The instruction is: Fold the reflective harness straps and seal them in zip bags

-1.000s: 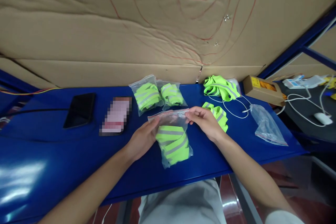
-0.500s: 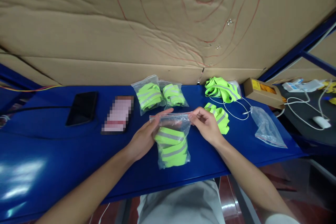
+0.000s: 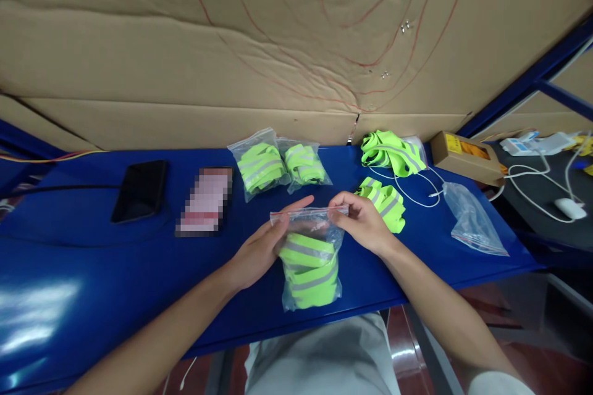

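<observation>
A clear zip bag [image 3: 311, 228] hangs upright between my hands, over the front part of the blue table. Inside it lies a folded yellow-green reflective strap [image 3: 309, 278] with grey stripes. My left hand [image 3: 264, 245] grips the bag's upper left corner, thumb in front and fingers behind the plastic. At the right end of the red-lined zip edge, my right hand [image 3: 364, 219] pinches the bag between thumb and fingers. Just behind my right hand is a loose bundle of reflective strap [image 3: 391, 207], partly covered by it.
Two filled zip bags [image 3: 260, 166] stand at the back of the table [image 3: 115, 284]. More strap [image 3: 391, 151] lies back right near a white cable [image 3: 417, 202], a cardboard box [image 3: 466, 159] and an empty zip bag [image 3: 477, 222]. A phone [image 3: 206, 200] and a black device [image 3: 139, 191] are left.
The bag and both hands have come slightly nearer to me and to the right. My right hand's grip has shifted a little inward along the zip edge.
</observation>
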A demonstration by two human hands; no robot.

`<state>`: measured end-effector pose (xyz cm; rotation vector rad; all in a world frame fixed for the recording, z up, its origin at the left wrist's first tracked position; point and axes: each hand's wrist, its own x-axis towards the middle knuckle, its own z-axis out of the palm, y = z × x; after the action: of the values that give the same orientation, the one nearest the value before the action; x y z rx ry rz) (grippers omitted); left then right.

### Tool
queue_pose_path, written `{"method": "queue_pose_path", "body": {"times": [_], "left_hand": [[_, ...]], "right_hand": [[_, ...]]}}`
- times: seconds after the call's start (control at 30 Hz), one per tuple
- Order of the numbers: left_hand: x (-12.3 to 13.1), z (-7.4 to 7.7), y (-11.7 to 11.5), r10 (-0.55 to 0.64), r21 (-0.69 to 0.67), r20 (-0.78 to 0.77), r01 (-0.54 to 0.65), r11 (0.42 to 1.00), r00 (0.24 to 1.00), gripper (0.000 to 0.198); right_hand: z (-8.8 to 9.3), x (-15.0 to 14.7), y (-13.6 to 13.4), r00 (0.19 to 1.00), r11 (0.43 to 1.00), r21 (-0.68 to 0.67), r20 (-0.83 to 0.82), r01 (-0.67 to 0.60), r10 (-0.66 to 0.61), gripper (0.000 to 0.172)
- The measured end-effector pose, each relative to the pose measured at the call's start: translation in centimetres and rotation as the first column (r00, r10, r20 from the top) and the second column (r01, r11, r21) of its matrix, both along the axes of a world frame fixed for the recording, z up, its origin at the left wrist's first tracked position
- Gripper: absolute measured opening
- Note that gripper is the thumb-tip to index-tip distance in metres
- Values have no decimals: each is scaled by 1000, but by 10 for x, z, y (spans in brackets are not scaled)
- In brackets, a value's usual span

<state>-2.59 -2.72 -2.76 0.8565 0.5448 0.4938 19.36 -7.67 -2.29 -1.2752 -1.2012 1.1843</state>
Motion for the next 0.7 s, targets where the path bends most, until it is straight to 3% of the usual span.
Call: {"method": "queue_pose_path", "body": {"times": [0.27,0.7], "left_hand": [[-1,-10,-2,-33,18,-22,34,999,999,65],[-3,-17,-5,-142,148,-126,160,976,982,62]], "right_hand": [[4,5,-3,988,995,1,119,-103,102,18],[3,2,-6,957,961,19,95,-276,273,14]]}}
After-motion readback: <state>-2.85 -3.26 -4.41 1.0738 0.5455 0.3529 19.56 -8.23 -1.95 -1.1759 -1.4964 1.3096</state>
